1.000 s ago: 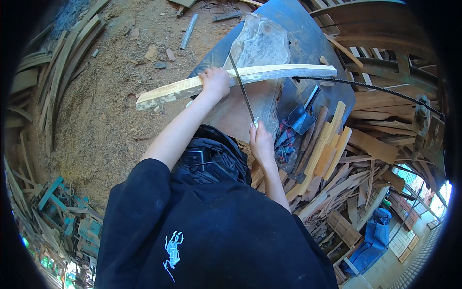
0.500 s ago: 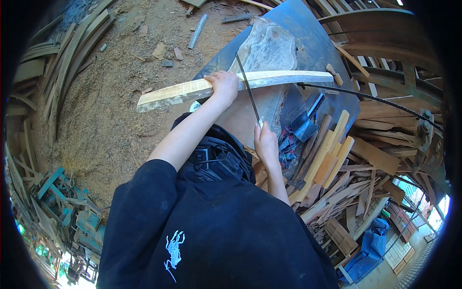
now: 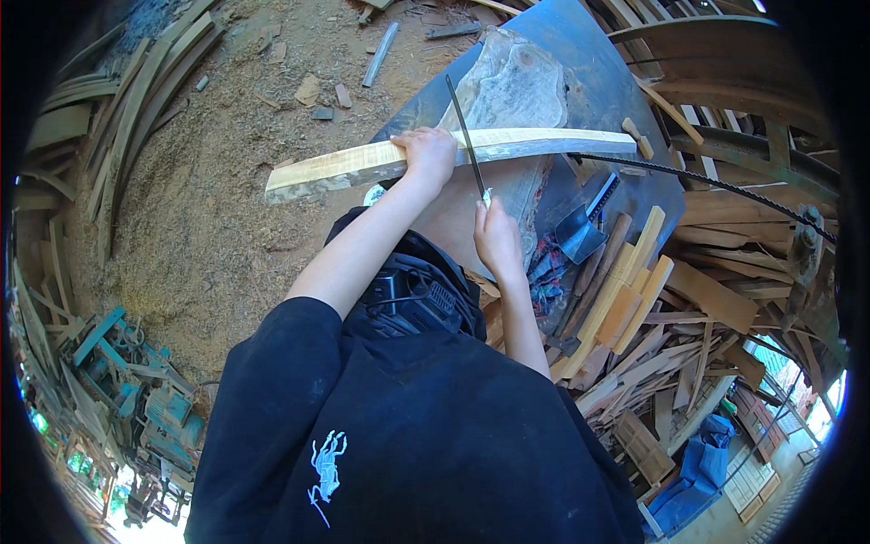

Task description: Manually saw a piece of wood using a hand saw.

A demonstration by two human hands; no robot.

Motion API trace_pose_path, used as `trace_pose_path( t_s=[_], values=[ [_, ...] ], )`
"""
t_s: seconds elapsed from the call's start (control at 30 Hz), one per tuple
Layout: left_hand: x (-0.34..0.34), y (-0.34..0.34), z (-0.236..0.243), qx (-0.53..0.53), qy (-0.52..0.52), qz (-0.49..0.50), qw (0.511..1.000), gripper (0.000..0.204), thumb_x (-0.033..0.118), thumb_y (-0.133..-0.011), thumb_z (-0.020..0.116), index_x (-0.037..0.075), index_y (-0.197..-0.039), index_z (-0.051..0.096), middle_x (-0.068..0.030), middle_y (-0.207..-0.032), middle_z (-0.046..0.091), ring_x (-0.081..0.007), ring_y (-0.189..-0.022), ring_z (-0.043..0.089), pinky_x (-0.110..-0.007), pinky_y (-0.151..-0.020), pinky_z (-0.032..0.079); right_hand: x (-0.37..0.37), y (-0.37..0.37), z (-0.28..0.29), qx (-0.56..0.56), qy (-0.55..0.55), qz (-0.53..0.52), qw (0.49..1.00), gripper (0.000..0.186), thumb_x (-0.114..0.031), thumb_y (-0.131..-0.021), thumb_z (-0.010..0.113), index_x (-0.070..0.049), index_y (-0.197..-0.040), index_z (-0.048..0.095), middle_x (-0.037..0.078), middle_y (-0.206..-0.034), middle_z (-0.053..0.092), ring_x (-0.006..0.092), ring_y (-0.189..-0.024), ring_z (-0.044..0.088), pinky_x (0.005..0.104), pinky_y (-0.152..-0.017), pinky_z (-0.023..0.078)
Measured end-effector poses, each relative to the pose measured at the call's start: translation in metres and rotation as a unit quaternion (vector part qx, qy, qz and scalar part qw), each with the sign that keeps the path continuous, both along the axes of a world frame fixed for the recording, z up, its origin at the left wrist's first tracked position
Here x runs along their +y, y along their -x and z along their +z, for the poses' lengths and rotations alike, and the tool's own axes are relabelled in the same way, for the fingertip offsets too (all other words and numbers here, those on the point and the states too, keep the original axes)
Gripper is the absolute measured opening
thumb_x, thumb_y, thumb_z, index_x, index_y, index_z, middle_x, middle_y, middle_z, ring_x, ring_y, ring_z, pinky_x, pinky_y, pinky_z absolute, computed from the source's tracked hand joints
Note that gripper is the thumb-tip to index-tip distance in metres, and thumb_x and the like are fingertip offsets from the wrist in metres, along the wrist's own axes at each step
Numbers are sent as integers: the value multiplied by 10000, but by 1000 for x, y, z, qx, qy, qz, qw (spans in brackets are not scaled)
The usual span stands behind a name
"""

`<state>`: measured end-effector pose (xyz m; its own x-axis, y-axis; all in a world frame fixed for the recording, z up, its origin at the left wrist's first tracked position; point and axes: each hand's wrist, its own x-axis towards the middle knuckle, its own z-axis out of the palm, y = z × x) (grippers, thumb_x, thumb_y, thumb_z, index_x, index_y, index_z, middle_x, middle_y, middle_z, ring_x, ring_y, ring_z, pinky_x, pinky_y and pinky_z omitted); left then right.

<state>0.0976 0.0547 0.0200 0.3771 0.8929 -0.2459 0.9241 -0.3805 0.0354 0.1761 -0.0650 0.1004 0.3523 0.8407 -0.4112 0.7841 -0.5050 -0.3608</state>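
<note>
My left hand (image 3: pixel 426 163) is closed on a long, slightly curved pale board (image 3: pixel 562 140) with a greyish side, left of a long narrow dark blade (image 3: pixel 460 116). My right hand (image 3: pixel 498 240), below the board, grips the blade's whitish handle (image 3: pixel 487 198). The blade crosses the board steeply, its tip pointing away from me. Beneath lie a mottled grey slab (image 3: pixel 512 86) and a dark blue sheet (image 3: pixel 625 104). Right of my right hand are a dark scoop-shaped tool (image 3: pixel 578 238) and a patterned cloth (image 3: pixel 546 276).
A black toothed strip (image 3: pixel 725 190) runs rightward to rusty machinery (image 3: pixel 802 245). Wooden slats (image 3: pixel 625 281) and offcuts lie at right. Curved planks (image 3: pixel 145 100) line the left, beside ground strewn with sawdust (image 3: pixel 208 227). A teal machine (image 3: pixel 149 399) stands at lower left.
Over the last second my right hand and the blade have moved forward, away from me, the tip reaching farther past the board. My left hand stays on the board; the whole view has shifted slightly.
</note>
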Motion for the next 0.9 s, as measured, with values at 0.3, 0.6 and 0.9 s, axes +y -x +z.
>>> trace_pose_path(
  t_s=[0.3,0.6,0.9],
  values=[
    [2,5,-4,-6,-12,0,1000,240,117,-720,513,-34,-897,571,-274,-880,575,-429,-845,574,-583,-738,426,-39,-4,27,8,33,-4,999,258,-241,-874,411,12,-888,459,284,-651,544,447,-668,541,515,-585,418],
    [12,-1,11,-13,107,15,994,250,114,-758,484,-23,-938,591,-229,-963,582,-395,-901,571,-583,-788,404,0,-6,3,6,-19,5,1000,270,-244,-876,406,21,-852,452,284,-656,545,451,-664,538,517,-593,412],
    [8,2,0,-7,61,40,997,240,123,-762,473,-28,-906,590,-250,-922,582,-419,-878,569,-596,-774,402,-23,-6,33,18,59,-3,998,244,-233,-875,399,6,-853,448,296,-662,536,458,-685,530,525,-603,405]
  ],
)
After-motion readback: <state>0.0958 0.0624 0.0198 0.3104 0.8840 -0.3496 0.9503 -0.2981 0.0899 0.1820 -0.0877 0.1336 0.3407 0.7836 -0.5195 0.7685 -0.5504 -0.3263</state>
